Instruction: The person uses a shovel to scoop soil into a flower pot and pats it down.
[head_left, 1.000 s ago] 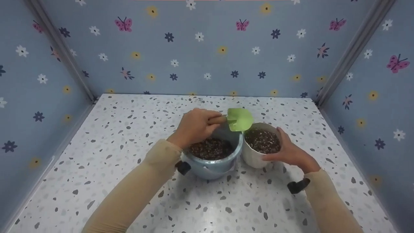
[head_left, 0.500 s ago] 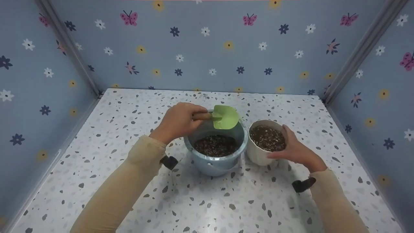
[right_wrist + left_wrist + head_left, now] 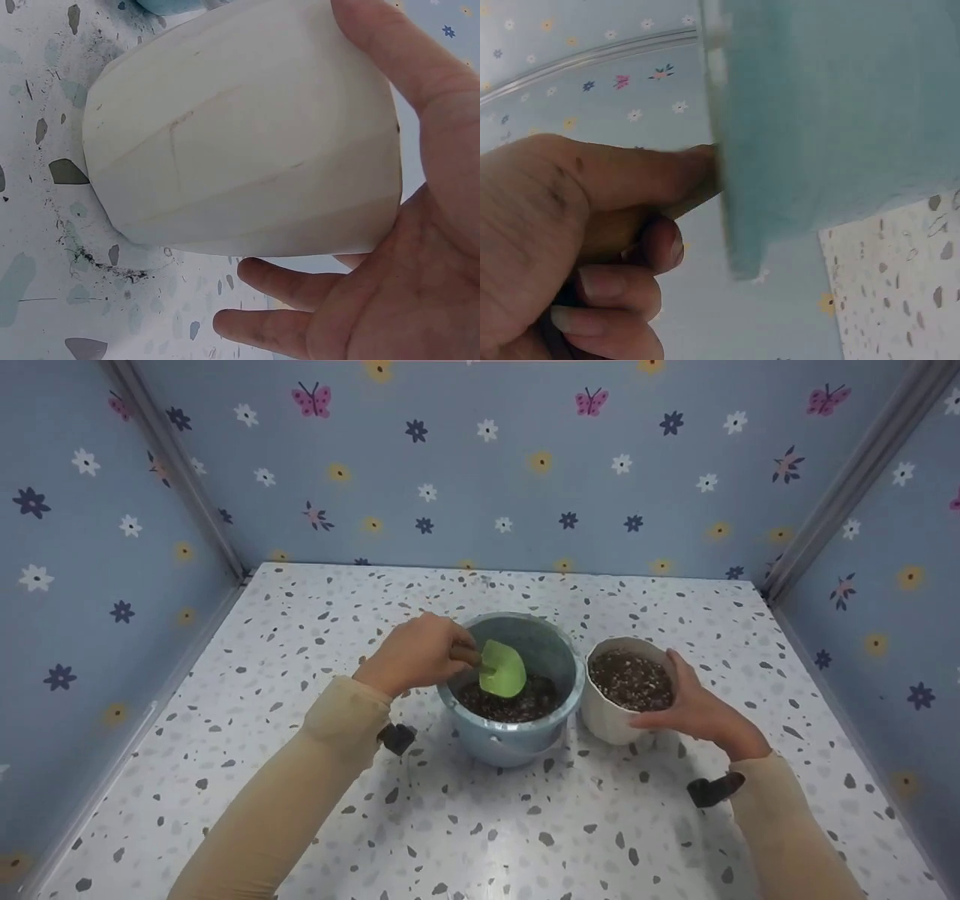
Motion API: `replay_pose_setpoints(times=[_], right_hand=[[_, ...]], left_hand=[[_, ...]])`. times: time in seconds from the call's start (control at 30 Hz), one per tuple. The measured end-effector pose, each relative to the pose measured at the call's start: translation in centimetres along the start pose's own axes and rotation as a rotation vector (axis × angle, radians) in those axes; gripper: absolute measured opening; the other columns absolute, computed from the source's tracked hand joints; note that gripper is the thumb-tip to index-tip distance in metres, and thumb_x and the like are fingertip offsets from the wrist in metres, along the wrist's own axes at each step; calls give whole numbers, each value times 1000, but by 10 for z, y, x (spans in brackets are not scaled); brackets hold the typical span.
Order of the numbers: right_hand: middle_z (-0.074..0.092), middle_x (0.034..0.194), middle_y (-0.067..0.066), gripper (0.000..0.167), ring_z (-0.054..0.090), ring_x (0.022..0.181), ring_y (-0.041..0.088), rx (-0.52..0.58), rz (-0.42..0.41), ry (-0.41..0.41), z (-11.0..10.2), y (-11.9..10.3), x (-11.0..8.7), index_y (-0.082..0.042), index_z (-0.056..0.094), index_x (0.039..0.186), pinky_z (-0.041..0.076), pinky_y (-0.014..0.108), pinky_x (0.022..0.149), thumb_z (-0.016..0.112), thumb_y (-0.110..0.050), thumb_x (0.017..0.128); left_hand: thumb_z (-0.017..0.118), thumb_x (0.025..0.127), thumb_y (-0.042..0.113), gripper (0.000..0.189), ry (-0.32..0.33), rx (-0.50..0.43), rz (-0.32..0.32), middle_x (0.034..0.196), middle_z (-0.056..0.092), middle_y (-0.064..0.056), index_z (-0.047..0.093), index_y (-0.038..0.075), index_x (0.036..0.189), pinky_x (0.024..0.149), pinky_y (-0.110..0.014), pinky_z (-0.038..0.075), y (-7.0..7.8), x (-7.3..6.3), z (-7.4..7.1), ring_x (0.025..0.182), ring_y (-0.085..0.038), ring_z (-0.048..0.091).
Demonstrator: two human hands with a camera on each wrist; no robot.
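In the head view my left hand (image 3: 416, 654) holds a small garden trowel with a green blade (image 3: 504, 669). The blade hangs tilted inside the light blue bucket (image 3: 501, 746), above dark soil (image 3: 544, 697). The left wrist view shows fingers and thumb round its wooden handle (image 3: 611, 236), beside the bucket wall. To the right stands a white flower pot (image 3: 609, 723), filled with soil. My right hand (image 3: 701, 711) spans the pot's right side, thumb in front and a finger at the far rim. In the right wrist view, two fingers extend below the pot (image 3: 247, 150).
The speckled white table (image 3: 337, 810) bears both containers, which stand side by side with hardly any gap. Some dark crumbs (image 3: 112, 266) lie by the pot. Patterned blue walls (image 3: 480, 457) enclose the table at the back and sides.
My left hand has moved left from between the containers, and the trowel has dropped from above the rim into the bucket. The right hand stays on the flower pot. The head view has shifted slightly.
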State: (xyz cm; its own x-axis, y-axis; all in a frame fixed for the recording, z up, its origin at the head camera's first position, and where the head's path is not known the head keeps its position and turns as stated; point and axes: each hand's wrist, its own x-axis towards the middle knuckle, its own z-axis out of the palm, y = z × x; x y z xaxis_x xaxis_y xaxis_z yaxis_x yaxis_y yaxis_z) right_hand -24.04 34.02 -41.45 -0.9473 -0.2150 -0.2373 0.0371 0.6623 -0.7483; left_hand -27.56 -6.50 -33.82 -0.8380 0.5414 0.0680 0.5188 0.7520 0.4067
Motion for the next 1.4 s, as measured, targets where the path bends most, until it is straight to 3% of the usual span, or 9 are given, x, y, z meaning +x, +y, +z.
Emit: replay_pose_setpoints(times=[0.13, 0.27, 0.5, 0.93, 1.1, 1.23, 1.4], right_hand=[[-14, 160, 25, 136, 3, 145, 49, 4, -8, -6, 2, -1, -1, -11, -21, 154, 15, 68, 110, 85, -42, 76], [-13, 160, 25, 136, 3, 145, 49, 1, -14, -1, 5, 0, 0, -11, -21, 154, 16, 67, 110, 85, -43, 76], [-14, 159, 27, 136, 3, 145, 50, -5, -8, -9, 8, 1, 1, -9, -21, 154, 16, 66, 111, 85, -43, 77], [-5, 159, 31, 138, 8, 143, 52, -42, -10, 10, 3, -5, -1, -5, -18, 154, 16, 68, 110, 87, -45, 73], [-6, 158, 32, 134, 7, 143, 53, -41, -36, 27, -1, -9, 1, -1, -16, 154, 14, 68, 110, 86, -40, 75], [-10, 159, 29, 134, 5, 144, 51, -34, -8, 30, 0, -8, 0, -3, -17, 154, 15, 68, 110, 85, -44, 76], [-14, 160, 26, 136, 3, 145, 50, -10, 42, 1, 1, -5, -3, -9, -21, 154, 18, 68, 110, 84, -47, 76]], left_hand=[[75, 89, 21, 15, -5, 34, -12, 91, 74, -1, 78, 10, 99, 73, -36, 56, -2, 3, 13, 77, -16, 68], [73, 86, 12, 11, 33, 64, 2, 86, 73, -4, 77, 7, 94, 70, -36, 56, -4, 4, 20, 72, -18, 67], [69, 84, 8, 11, 18, 74, 2, 82, 71, -4, 77, 7, 92, 65, -32, 55, -6, 2, 30, 67, -17, 64], [70, 84, 9, 14, 41, 81, -30, 86, 72, -6, 77, 6, 96, 68, -33, 56, -3, 2, 28, 72, -20, 65], [70, 86, 9, 16, 18, 43, -45, 89, 72, -7, 76, 5, 100, 69, -31, 56, -1, 7, 26, 73, -19, 66], [69, 86, 7, 16, -6, 23, -48, 90, 72, -7, 76, 5, 100, 67, -29, 55, 1, 9, 23, 72, -17, 65], [67, 85, 3, 9, 28, 132, 10, 84, 71, -8, 76, 5, 90, 68, -37, 56, 8, 12, 20, 72, -23, 66]])
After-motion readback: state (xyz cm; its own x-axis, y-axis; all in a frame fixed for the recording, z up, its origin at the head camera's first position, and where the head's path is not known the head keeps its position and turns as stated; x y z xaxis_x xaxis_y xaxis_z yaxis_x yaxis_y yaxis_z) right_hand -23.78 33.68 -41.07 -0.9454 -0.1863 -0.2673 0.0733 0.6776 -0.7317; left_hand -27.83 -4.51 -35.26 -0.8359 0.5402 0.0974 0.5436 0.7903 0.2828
